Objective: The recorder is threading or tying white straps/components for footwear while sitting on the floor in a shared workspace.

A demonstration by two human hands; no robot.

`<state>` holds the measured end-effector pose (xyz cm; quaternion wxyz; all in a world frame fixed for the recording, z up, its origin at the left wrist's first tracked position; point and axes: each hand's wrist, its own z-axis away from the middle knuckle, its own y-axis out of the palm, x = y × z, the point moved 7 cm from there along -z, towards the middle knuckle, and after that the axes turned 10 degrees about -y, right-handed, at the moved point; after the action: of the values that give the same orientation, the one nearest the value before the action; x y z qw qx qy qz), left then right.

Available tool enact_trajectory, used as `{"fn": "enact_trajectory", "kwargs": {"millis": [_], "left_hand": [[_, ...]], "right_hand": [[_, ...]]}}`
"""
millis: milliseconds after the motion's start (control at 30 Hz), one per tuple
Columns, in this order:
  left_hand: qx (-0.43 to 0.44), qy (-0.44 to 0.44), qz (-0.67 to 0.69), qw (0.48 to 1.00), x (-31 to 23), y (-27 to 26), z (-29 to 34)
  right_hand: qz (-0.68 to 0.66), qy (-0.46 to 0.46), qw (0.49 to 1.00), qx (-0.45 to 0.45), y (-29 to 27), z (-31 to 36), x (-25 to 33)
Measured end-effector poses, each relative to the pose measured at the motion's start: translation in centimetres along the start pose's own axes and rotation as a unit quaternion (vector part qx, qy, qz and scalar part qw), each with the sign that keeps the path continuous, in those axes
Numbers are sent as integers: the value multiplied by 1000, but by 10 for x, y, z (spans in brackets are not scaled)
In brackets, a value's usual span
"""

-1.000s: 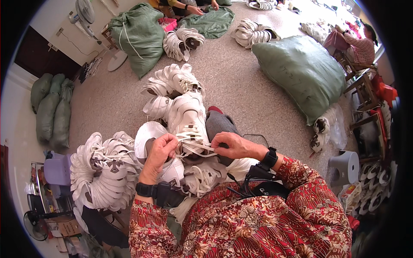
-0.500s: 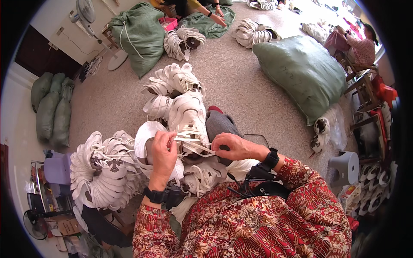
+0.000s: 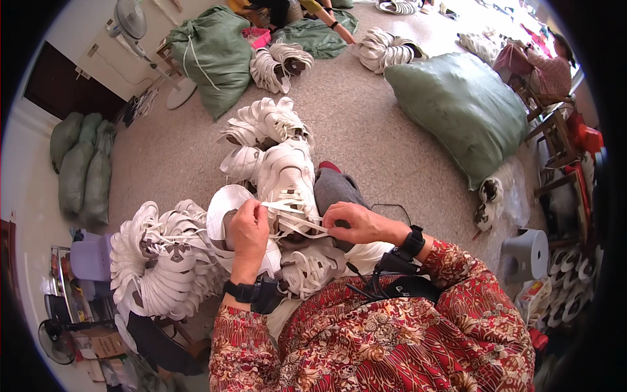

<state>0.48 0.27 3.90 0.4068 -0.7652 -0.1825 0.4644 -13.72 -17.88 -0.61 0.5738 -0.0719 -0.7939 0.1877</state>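
- In the head view, a speckled floor (image 3: 385, 124) is stretching across the room; a bulging green sack (image 3: 464, 111) is lying at the right; a standing fan (image 3: 130, 19) is rising by the wall at the upper left.
- A ring of nested white uppers (image 3: 163, 268) is resting at the left, near a purple tub (image 3: 91, 259); a grey stool (image 3: 526, 255) is standing at the right.
- A white shoe upper (image 3: 287, 173) is lying in front of the person, its lacing sitting between the hands.
- The left hand (image 3: 249, 232) is curling nearly closed, its fingertips pinching a pale lace (image 3: 281, 206); the right hand (image 3: 359, 224) is bending loosely, thumb and forefinger pinching a second lace strand (image 3: 307, 225).
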Motion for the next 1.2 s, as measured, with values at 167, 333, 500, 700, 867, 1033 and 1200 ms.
{"fn": "enact_trajectory", "kwargs": {"millis": [167,333,500,700,867,1033,1200], "left_hand": [[61,-104,119,986,21,8,6],[-130,69,-38,988,-40,-22,18],[67,38,5,997,-45,24,52],[86,73,-91,989,-54,63,54],[65,82,-81,991,-54,63,52],[114,104,-173,973,-52,25,62],[117,116,-181,970,-45,-8,80]], "right_hand": [[-39,1,999,-21,-3,4,-6],[-94,22,995,-29,-7,1,-1],[-76,14,997,-31,-10,-1,-3],[77,-31,992,-92,-10,-9,2],[130,-52,985,-103,-8,-12,2],[112,-8,991,-71,0,-18,-7],[114,-39,990,-77,8,-24,-4]]}}
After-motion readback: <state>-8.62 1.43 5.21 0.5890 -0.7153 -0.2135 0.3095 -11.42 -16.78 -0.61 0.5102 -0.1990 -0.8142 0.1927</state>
